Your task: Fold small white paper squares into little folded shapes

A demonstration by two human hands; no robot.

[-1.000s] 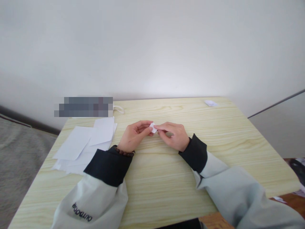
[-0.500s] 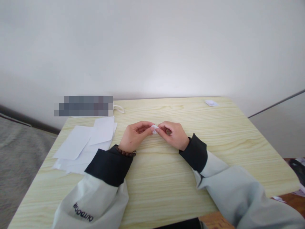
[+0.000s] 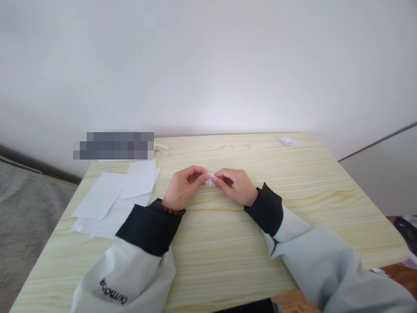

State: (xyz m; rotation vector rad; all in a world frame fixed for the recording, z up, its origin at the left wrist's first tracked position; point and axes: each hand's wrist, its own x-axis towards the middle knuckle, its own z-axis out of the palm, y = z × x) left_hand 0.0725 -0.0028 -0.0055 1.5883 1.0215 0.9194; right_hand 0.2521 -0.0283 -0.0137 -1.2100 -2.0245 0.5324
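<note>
Between my two hands, above the middle of the table, is a small folded piece of white paper [image 3: 209,180]. My left hand [image 3: 185,184], with a dark beaded bracelet at the wrist, pinches its left side between thumb and fingers. On the other side my right hand [image 3: 237,186] grips it with thumb and forefinger. The fingertips cover much of the paper, so its exact shape is hard to make out. Sheets of white paper [image 3: 100,195] lie in a loose, overlapping pile left of my left hand.
The light wood-grain table [image 3: 221,252] stands against a white wall. At its back right lies a small folded white paper [image 3: 288,141]. A blurred-out object [image 3: 117,146] with a white loop [image 3: 162,149] sits at the back left. Grey fabric [image 3: 29,226] borders the table's left side.
The small paper between my fingers has tilted and sits slightly lower. My fingertips have shifted a little on it; my right hand has dropped slightly.
</note>
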